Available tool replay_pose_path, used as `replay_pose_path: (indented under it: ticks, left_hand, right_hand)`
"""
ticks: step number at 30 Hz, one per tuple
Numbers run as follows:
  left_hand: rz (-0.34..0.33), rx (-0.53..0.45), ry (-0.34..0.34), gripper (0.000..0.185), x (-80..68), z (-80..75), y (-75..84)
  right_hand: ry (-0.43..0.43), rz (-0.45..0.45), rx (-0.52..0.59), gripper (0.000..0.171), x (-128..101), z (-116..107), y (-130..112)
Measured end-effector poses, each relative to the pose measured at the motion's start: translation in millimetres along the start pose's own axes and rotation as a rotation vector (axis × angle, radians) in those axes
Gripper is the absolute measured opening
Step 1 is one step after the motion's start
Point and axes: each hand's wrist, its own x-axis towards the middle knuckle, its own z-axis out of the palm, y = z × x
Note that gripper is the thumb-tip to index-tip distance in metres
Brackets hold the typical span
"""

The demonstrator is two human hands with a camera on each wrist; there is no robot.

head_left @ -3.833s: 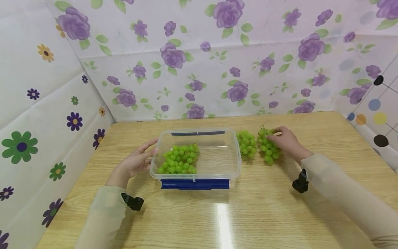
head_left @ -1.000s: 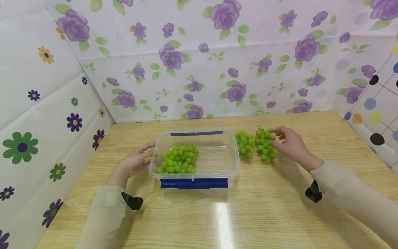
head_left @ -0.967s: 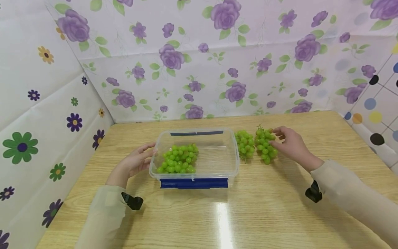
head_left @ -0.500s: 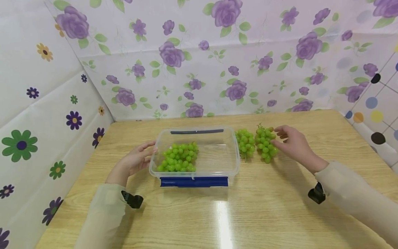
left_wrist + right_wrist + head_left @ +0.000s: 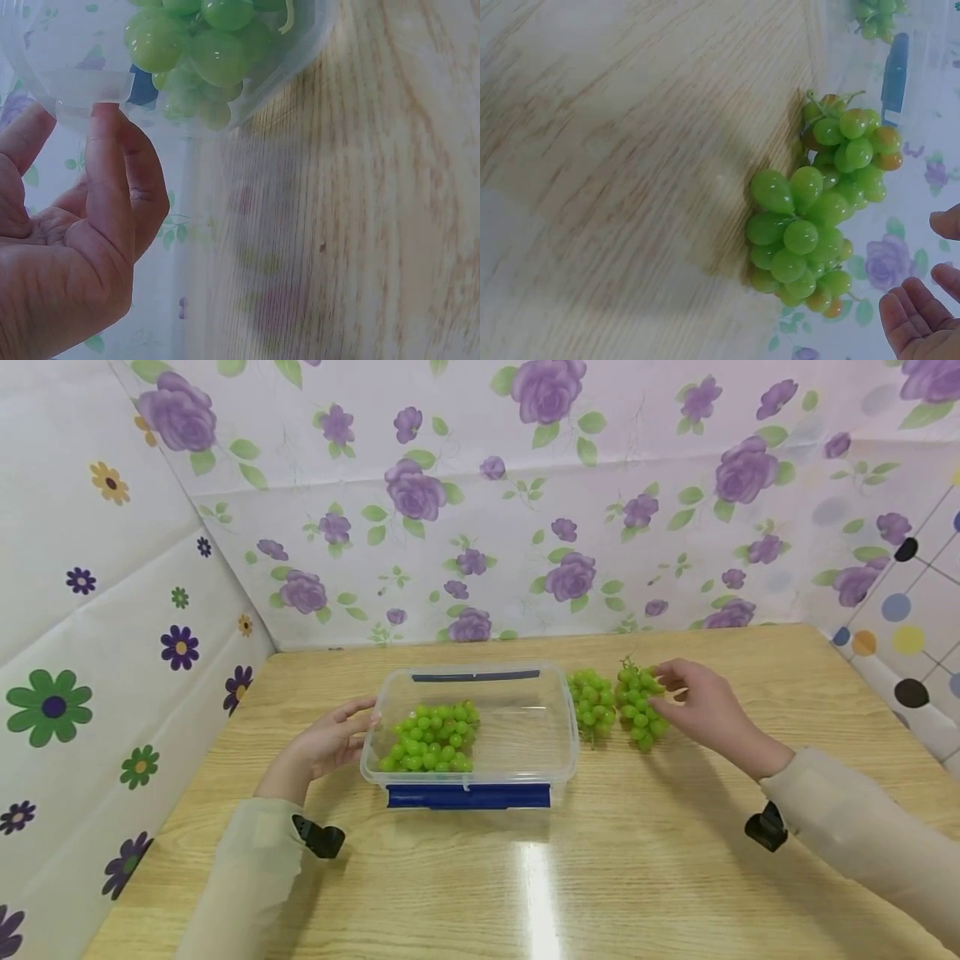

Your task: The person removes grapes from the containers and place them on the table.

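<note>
A clear plastic container (image 5: 525, 752) with blue clips stands lidless on the table, a bunch of green grapes (image 5: 431, 741) inside at its left. My left hand (image 5: 327, 746) rests spread against the container's left side; in the left wrist view its fingertips touch the rim's underside. To the right of the container lie two more bunches, one close to its wall (image 5: 594, 706) and another farther right (image 5: 640, 706). Beside that outer bunch my right hand (image 5: 701, 706) hovers with loosely bent fingers, and the right wrist view has it apart from the grapes.
The wooden table (image 5: 465, 885) reaches back to a flowered sheet (image 5: 472, 527). Another patterned sheet (image 5: 135, 635) walls the left side. A dotted sheet (image 5: 911, 643) borders the right edge.
My right hand, earlier with its fingers on the outer grape bunch, has drawn back slightly to the right. My left hand and the container keep their places.
</note>
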Motion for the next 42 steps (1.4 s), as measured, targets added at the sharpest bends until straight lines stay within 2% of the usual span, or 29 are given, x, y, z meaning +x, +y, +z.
replay_pose_path:
  ticks: [16,27,42]
  left_hand:
    - [0.001,0.026,-0.001,0.07,-0.3,0.9,0.5]
    - [0.003,0.039,-0.016,0.069,-1.0,0.6,2.2]
    - [-0.003,0.072,0.012,0.07,-1.2,1.1,3.5]
  right_hand:
    - [0.01,-0.051,-0.01,0.042,2.5,9.4,-16.6]
    - [-0.029,-0.076,-0.01,0.046,5.2,12.6,-29.0]
    - [-0.095,-0.143,-0.001,0.054,19.3,21.4,-48.7]
